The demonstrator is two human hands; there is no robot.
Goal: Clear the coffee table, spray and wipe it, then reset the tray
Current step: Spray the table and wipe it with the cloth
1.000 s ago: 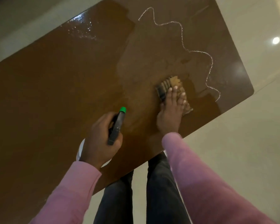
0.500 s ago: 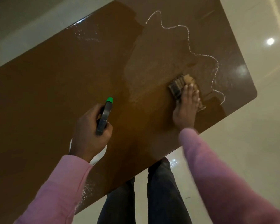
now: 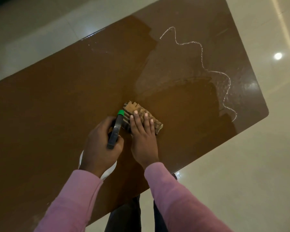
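The left hand (image 3: 100, 144) is gripping the spray bottle (image 3: 115, 131) — fingers wrapped around its dark head, green nozzle pointing away, contents not visible. The right hand (image 3: 143, 136) is pressing flat, fingers spread, on the striped cloth (image 3: 141, 113) near the middle of the coffee table (image 3: 57, 106). A foamy wet line (image 3: 201, 47) is curving toward the far right corner — bare tabletop is stretching left.

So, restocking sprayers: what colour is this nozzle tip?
Green nozzle tip on the spray bottle, head view.
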